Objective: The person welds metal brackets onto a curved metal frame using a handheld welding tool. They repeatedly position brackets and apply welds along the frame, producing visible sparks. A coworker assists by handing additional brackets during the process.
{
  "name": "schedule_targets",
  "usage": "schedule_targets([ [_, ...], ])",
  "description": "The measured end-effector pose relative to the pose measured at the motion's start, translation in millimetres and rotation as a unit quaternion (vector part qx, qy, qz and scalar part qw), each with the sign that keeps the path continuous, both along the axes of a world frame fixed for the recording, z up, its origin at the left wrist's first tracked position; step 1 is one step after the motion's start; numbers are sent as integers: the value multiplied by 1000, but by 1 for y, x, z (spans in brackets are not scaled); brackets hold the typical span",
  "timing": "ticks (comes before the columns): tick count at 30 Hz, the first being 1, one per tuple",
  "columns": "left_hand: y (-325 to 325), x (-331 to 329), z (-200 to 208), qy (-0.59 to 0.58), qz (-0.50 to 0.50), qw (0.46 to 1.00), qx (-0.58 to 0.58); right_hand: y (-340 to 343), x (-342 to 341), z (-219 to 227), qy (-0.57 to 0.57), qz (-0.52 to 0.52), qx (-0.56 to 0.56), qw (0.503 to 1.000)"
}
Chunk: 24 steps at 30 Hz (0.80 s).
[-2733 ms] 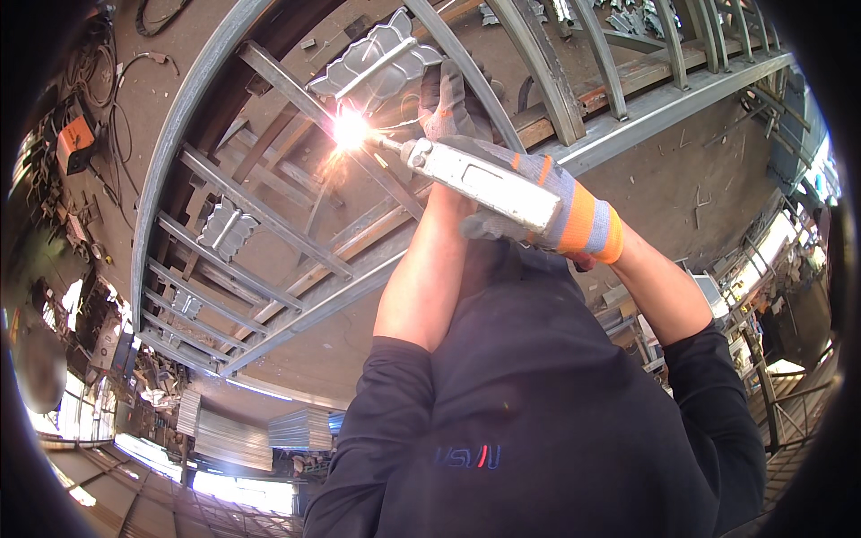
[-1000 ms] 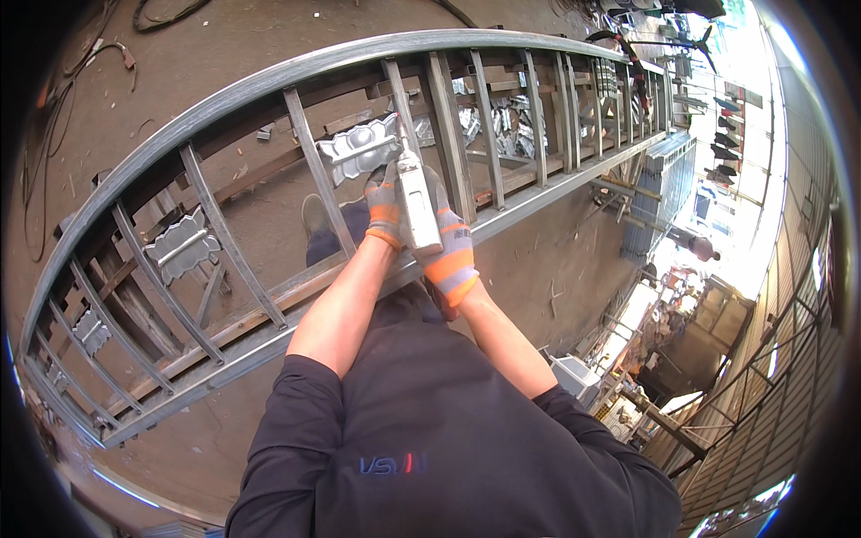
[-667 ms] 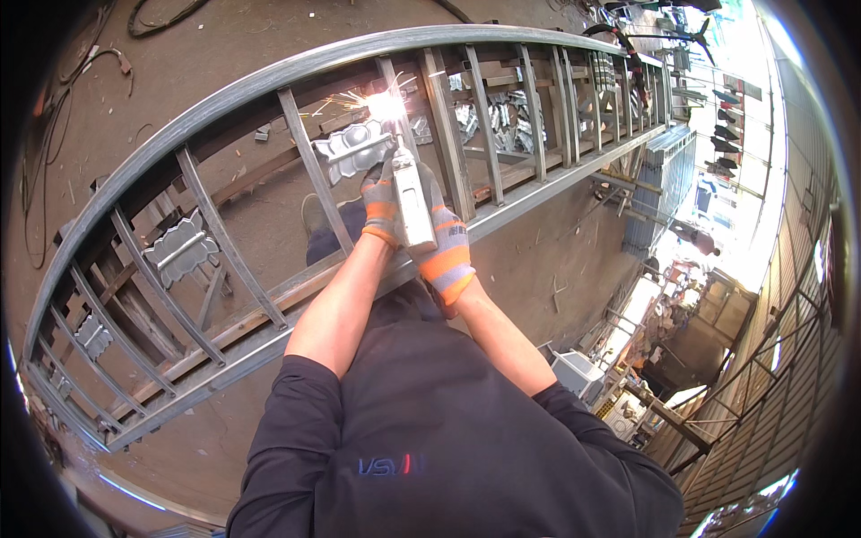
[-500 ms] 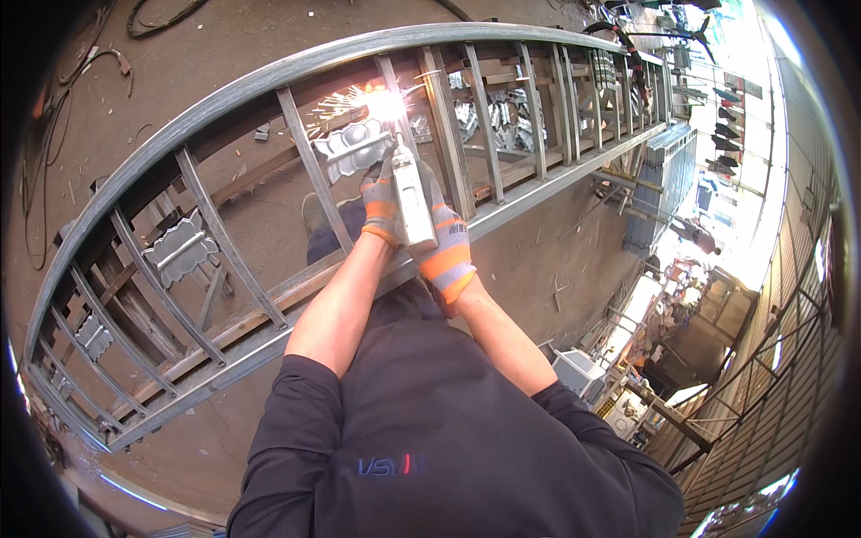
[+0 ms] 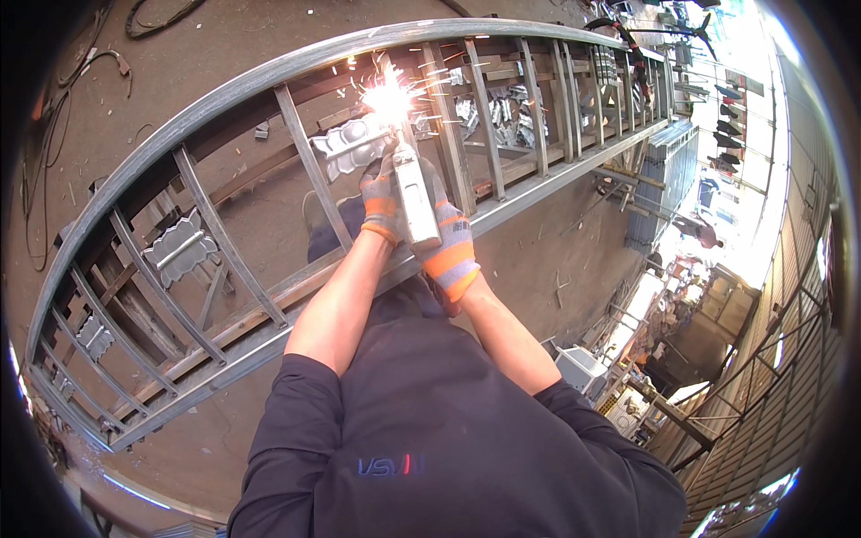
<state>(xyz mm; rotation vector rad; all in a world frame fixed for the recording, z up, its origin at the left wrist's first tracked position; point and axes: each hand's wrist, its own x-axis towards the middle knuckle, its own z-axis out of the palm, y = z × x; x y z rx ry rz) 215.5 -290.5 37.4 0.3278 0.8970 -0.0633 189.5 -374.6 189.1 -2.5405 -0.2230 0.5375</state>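
Both my hands, in grey and orange gloves, are closed around a whitish, box-bodied welding gun [image 5: 414, 202]. My left hand [image 5: 380, 199] wraps the gun's left side near its nozzle. Along its right side, my right hand [image 5: 451, 242] grips the body farther back. At the nozzle tip a bright glare [image 5: 387, 97] throws sparks and hides the spot on the upright bar beneath it. Just left of the glare, a silvery ornamental metal plate [image 5: 350, 148] with a scalloped edge lies between two bars of a long metal railing frame [image 5: 215, 94].
More scalloped plates [image 5: 181, 247] sit between bars at the left. Several metal pieces [image 5: 502, 117] lie beyond the frame's bars on the right. Cables [image 5: 58, 125] run over the floor at far left. A cluttered workbench [image 5: 632, 403] stands at right, near bundled metal tubes [image 5: 659, 184].
The sparks streamed mostly leftward before; now they spread out on both sides, with several flying right. My hands and the welding gun have barely shifted.
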Motion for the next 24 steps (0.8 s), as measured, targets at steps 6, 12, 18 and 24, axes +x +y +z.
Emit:
schedule_targets([
  [6, 6, 3, 20, 17, -9, 1000, -4, 0, 2, -4, -1, 22, -35, 999],
  [12, 4, 3, 12, 20, -4, 1000, -17, 5, 6, 5, 14, 36, -22, 999],
  [18, 1, 0, 0, -2, 7, 998, -60, 7, 7, 7, 20, 17, -8, 1000],
  [24, 0, 0, 3, 4, 25, 1000, -17, 4, 7, 5, 12, 22, -4, 1000],
])
